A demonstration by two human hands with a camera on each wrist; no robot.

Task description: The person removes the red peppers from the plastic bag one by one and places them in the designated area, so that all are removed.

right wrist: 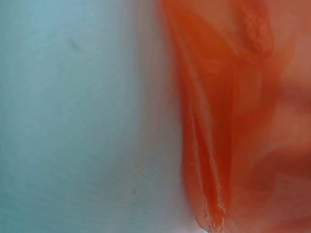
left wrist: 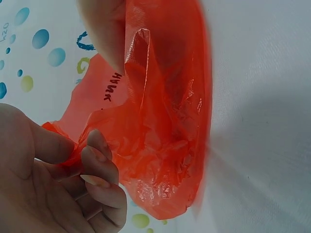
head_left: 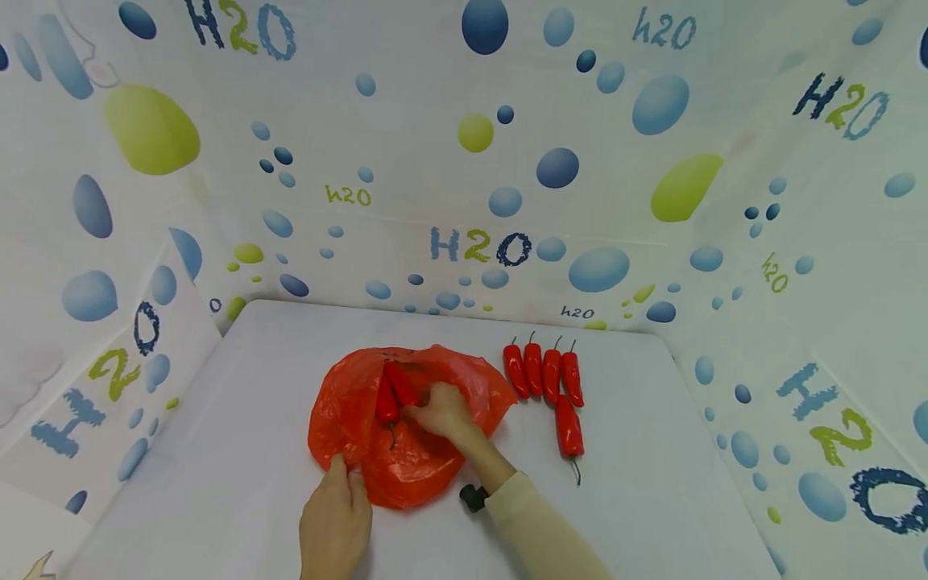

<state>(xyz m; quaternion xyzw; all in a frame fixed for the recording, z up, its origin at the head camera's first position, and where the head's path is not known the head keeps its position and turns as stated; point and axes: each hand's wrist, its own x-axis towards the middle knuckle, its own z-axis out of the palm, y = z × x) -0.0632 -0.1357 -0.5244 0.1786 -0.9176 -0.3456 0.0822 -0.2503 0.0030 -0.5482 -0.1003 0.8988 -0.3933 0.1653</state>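
A thin red plastic bag (head_left: pixel 413 475) lies spread on the white table, its opening facing up and toward me. Two red chili peppers (head_left: pixel 387 400) show in that opening, one with its dark stem pointing toward me. My right hand (head_left: pixel 444 415) reaches into the bag from the right and pinches the lower end of the other chili pepper (head_left: pixel 401 382) between thumb and fingers. At the near left edge my left hand (head_left: pixel 337 515) pinches the bag's film; in the left wrist view the thumb and curled fingers grip the gathered red plastic (left wrist: pixel 73 153). Bag film fills much of the right wrist view.
Right of the bag, several red chili peppers (head_left: pixel 532 370) lie side by side, stems away from me. One more chili pepper (head_left: pixel 569 427) lies below them, stem toward me. A wall sheet with printed drops (head_left: pixel 598 269) rises behind the table (head_left: pixel 652 483). A dark wrist device (head_left: pixel 474 498) sits at my right cuff.
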